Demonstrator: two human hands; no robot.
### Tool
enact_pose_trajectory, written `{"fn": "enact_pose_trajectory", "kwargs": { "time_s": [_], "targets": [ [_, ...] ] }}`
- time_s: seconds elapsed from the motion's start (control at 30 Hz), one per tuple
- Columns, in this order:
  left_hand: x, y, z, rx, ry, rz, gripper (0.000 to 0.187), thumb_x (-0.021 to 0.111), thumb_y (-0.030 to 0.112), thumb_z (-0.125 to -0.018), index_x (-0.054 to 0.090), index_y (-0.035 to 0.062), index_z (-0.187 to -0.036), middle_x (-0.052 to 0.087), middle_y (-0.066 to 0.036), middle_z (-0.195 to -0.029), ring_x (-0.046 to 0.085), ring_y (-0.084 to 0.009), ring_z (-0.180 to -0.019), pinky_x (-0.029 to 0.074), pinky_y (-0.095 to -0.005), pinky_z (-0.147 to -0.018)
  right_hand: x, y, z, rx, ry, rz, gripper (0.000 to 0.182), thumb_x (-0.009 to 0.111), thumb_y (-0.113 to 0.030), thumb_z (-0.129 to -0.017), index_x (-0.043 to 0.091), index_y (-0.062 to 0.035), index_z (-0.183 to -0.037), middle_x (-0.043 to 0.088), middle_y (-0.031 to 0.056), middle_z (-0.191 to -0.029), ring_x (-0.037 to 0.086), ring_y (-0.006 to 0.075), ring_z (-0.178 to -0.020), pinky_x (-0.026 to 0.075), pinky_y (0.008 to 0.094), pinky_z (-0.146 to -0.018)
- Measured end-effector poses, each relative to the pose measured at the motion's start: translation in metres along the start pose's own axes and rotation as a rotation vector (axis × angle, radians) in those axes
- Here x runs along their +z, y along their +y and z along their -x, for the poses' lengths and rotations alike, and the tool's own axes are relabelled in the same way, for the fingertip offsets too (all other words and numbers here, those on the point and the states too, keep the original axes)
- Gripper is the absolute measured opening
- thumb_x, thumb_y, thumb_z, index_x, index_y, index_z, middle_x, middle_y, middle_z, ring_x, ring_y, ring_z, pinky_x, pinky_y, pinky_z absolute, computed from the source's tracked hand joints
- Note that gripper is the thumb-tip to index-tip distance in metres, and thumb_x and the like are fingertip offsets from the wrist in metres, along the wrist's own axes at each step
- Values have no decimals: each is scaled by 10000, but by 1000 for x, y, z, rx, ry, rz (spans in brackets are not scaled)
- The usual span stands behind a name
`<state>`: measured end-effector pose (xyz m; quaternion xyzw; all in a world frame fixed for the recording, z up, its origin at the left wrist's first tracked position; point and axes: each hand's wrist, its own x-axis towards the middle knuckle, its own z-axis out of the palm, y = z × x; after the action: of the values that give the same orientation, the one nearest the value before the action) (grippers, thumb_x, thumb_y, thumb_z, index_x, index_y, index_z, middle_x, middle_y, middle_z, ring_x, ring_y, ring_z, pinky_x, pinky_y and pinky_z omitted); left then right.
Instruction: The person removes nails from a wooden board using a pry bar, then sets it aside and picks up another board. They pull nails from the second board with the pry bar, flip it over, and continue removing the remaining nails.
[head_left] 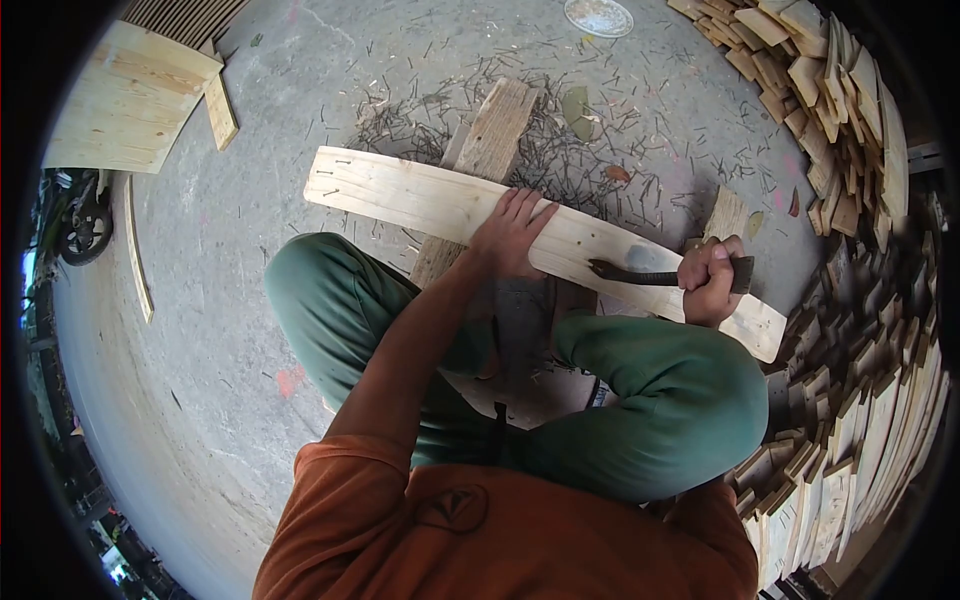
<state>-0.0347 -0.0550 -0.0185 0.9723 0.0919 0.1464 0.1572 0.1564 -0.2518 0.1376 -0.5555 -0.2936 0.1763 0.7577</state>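
Note:
A pale wooden plank (420, 197) lies slantwise in front of my knees, with several nails sticking up from its left end. My left hand (513, 235) grips the plank near its middle, fingers laid over the far edge. In my right hand (710, 278) is a dark pry bar (645, 277) with a ridged shaft, fist closed around it near its wide end. Its curved claw tip rests at the plank's face, right of my left hand. Beneath the plank, a weathered wooden block (497, 125) supports it, and another block (727, 213) shows behind the right end.
Loose nails (600, 165) litter the concrete floor beyond the plank. Stacked boards (840, 110) rise at the far right, with more piled boards (850, 430) close beside my right knee. A plywood sheet (130, 95) and a thin strip (137, 250) lie at left.

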Motion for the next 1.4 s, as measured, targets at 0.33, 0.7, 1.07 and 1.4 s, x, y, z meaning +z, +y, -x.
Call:
{"fn": "enact_pose_trajectory", "kwargs": {
  "time_s": [0.33, 0.7, 1.07, 1.4],
  "targets": [
    [-5, 4, 4, -28, -13, 10, 1167, 830, 575, -516, 381, 25, -1443, 418, -268, -1394, 361, -417, -1341, 222, -533, -1164, -64, -5, -30, 102, 327, -285, 381, 416, -306, -966, 281, -176, -634, 216, -28, -505, 176, 123, -385, 207, 300, -343],
    [3, 2, 9, -39, -51, -28, 1201, 819, 601, -538, 323, 54, -1486, 354, -254, -1449, 283, -422, -1388, 169, -534, -1182, -126, 28, -18, -3, 954, -425, 317, 369, -293, -926, 236, -183, -659, 211, -20, -523, 186, 140, -417, 238, 325, -382],
    [-9, 3, 14, -177, -253, -106, 1260, 802, 660, -551, 201, 183, -1551, 190, -248, -1572, 164, -404, -1467, 65, -579, -1189, -41, 0, -84, -183, 343, 108, 297, 508, -189, -950, 402, -79, -695, 381, 1, -503, 370, 125, -374, 325, 320, -373],
    [-10, -9, 10, -69, -234, -69, 1229, 802, 664, -540, 299, 104, -1511, 337, -278, -1475, 256, -426, -1413, 112, -568, -1183, 61, -79, -92, -76, 0, 322, 392, 632, -186, -946, 349, -145, -677, 351, -27, -516, 340, 92, -405, 309, 274, -395]
  ]
}}
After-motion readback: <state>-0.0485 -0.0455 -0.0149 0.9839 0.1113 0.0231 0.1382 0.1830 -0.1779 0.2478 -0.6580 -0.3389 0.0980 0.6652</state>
